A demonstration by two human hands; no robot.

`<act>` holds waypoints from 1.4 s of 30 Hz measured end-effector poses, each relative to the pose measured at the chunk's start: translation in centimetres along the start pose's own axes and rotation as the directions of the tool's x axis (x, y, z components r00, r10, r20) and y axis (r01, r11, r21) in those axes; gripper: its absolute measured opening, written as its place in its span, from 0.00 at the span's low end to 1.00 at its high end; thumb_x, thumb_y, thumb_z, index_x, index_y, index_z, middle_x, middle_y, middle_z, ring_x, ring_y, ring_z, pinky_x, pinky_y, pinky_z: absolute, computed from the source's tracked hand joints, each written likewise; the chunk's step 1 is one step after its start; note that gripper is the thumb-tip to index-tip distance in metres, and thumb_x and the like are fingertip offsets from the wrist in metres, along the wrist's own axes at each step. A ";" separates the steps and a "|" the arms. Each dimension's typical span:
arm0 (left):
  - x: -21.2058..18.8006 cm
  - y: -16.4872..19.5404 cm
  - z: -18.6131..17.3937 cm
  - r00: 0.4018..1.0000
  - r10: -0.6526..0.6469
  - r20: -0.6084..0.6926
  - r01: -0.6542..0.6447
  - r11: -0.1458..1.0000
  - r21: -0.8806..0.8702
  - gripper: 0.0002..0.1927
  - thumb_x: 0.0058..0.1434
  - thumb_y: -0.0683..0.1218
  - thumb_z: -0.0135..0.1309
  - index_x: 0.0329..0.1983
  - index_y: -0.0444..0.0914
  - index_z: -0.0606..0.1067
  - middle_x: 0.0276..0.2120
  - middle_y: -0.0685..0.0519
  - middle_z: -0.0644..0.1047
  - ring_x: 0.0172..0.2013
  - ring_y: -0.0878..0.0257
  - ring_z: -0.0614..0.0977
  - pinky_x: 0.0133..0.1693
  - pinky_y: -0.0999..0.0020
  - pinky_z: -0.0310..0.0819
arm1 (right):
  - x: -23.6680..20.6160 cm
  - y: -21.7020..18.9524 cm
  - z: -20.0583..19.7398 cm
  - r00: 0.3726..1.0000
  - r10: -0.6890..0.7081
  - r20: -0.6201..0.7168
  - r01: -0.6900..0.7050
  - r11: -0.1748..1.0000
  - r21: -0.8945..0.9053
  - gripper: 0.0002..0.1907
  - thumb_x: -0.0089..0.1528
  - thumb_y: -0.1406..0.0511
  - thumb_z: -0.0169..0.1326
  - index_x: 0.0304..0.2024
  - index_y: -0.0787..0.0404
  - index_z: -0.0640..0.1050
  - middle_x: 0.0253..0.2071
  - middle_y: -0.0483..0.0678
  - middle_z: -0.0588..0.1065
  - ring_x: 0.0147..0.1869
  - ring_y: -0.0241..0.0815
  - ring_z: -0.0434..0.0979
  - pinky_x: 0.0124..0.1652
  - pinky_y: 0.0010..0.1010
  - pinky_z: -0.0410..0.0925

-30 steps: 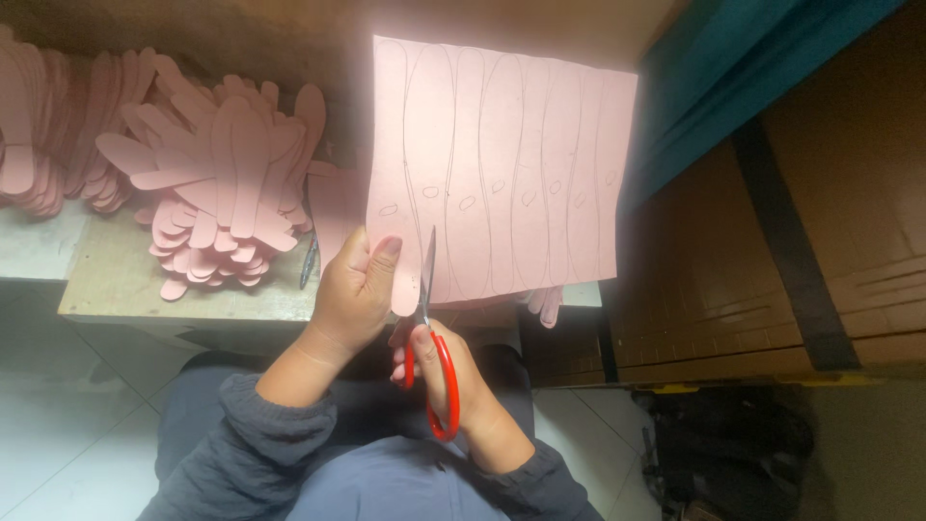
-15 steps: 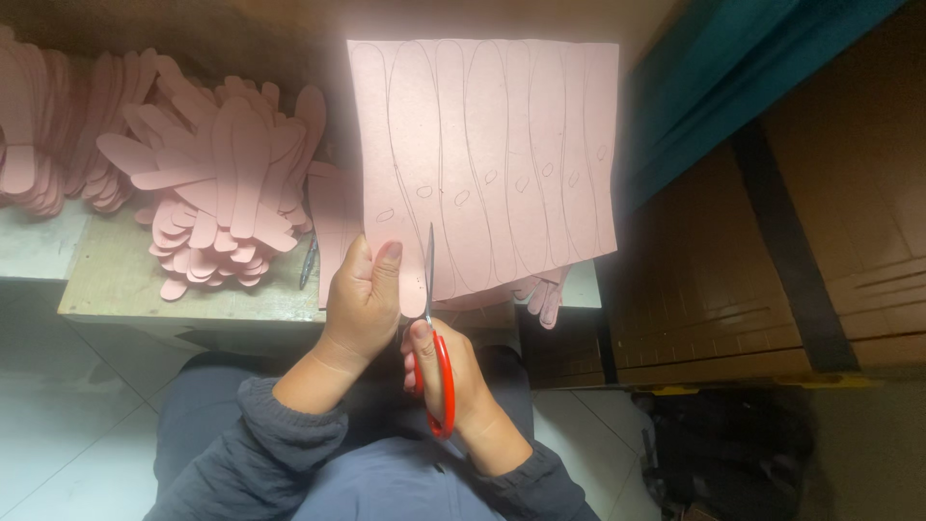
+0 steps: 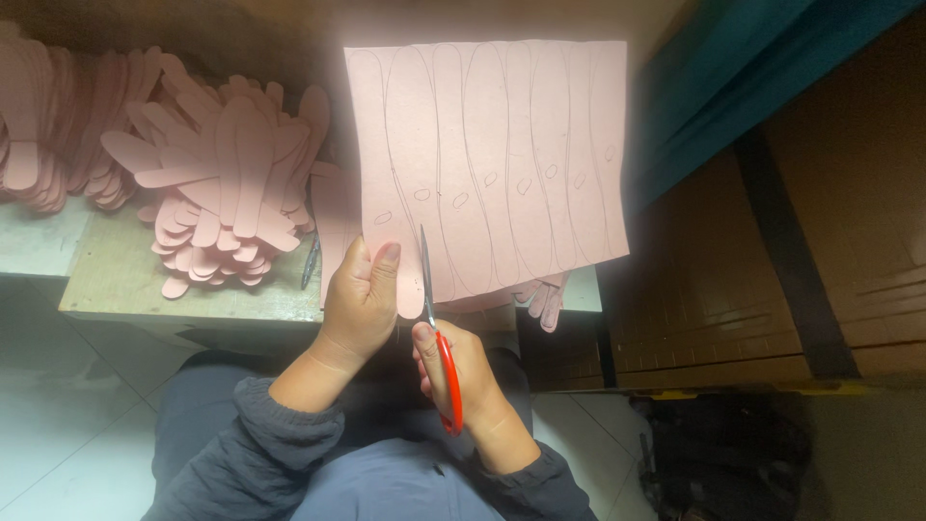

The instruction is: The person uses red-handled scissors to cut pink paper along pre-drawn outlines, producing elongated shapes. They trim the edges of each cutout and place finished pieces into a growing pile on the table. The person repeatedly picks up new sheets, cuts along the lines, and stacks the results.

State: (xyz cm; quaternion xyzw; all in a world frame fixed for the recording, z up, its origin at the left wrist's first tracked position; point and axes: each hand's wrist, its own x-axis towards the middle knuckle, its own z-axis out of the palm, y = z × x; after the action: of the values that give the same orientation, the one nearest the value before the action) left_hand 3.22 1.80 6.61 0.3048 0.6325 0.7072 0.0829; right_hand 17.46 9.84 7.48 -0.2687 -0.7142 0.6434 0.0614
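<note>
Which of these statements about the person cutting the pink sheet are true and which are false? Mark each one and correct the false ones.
1. The left hand holds the pink sheet at its lower edge. True.
2. The scissors have blue handles. False: they are red.
3. The right hand holds the scissors. True.
4. The sheet is blank. False: long curved outlines are drawn on it.
5. A pile of pink cut-outs lies on the table. True.

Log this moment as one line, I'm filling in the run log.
left hand: holds pink sheet by bottom edge | right hand: red-handled scissors, blades in sheet | cut pink strips piled on bench
</note>
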 end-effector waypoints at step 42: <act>1.5 0.1 -3.2 0.936 0.337 -0.104 -0.255 0.851 0.458 0.13 0.75 0.50 0.51 0.41 0.35 0.73 0.30 0.41 0.78 0.32 0.43 0.81 0.32 0.57 0.73 | -0.8 0.6 0.6 0.898 0.092 0.429 -0.200 0.957 0.212 0.29 0.72 0.46 0.36 0.46 0.64 0.74 0.35 0.46 0.72 0.37 0.35 0.75 0.39 0.27 0.72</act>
State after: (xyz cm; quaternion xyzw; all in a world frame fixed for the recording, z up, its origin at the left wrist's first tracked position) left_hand 0.30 -0.14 7.15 0.3442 0.7251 0.5758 -0.1556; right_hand 18.07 8.98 6.98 -0.1691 -0.6013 0.7735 -0.1069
